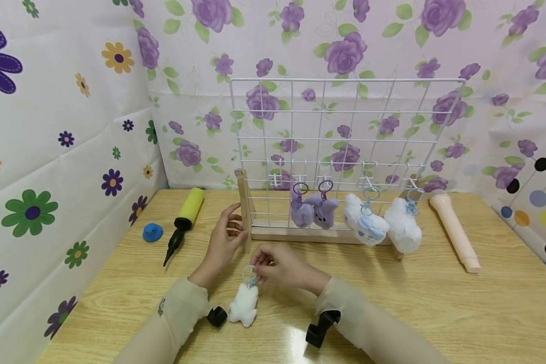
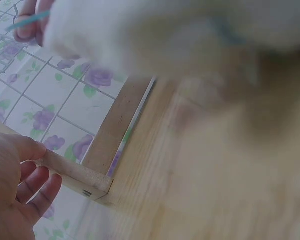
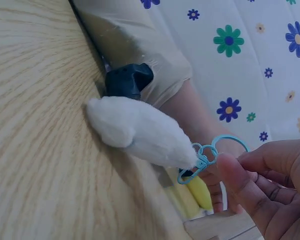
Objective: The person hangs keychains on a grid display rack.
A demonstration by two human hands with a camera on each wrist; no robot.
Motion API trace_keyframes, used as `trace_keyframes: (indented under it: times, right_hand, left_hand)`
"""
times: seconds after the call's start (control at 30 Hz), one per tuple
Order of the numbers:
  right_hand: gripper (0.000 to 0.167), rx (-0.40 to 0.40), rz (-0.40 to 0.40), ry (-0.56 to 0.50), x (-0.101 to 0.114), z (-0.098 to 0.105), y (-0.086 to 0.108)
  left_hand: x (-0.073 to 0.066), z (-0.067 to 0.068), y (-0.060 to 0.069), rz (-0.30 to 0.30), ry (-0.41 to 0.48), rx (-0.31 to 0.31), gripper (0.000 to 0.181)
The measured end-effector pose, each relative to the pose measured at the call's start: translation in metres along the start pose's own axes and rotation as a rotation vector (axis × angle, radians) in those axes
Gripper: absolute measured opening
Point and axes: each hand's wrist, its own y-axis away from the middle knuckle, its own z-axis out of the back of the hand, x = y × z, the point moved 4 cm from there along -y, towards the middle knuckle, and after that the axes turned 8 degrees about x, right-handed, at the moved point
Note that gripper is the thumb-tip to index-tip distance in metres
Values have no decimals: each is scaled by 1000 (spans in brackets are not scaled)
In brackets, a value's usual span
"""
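My right hand (image 1: 282, 265) pinches the light blue ring (image 3: 230, 136) of a white plush keychain (image 1: 244, 306), which dangles just above the table between my forearms. A wire grid rack (image 1: 346, 80) on a wooden stand is ahead. My left hand (image 1: 225, 235) grips its left wooden post (image 1: 244, 202), thumb on the near side. In the left wrist view the thumb lies along the wood (image 2: 75, 170), while the blurred plush (image 2: 125, 35) covers the top. From the rack's hooks hang purple plush keychains (image 1: 325, 212), a white-and-blue one (image 1: 368, 225) and a white one (image 1: 404, 227).
Left of the rack lie a yellow hand pump (image 1: 192, 205) with a black nozzle and a small blue toy (image 1: 152, 232). A pale pink cylinder (image 1: 455, 232) lies on the wooden table (image 1: 505, 313) at the right. Flowered cloths (image 1: 186, 116) hang behind and at the side.
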Motion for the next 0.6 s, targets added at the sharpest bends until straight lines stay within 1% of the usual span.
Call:
trace_keyframes:
  times: [0.1,0.27,0.47,0.6]
  right_hand:
    - [9,-4,13,-2,6,4,4]
    - [10,-22,11,26,17,10,9]
    - [9,-36,61,107,28,21,14]
    - [10,-57,27,131,36,28,17]
  left_hand:
    - [0,0,0,-5,-4,-2,68]
    - [1,0,0,-8,-11,1,67]
    - [0,0,0,-10,-9,2,66]
    - [0,-1,0,-6,-14,-2,66]
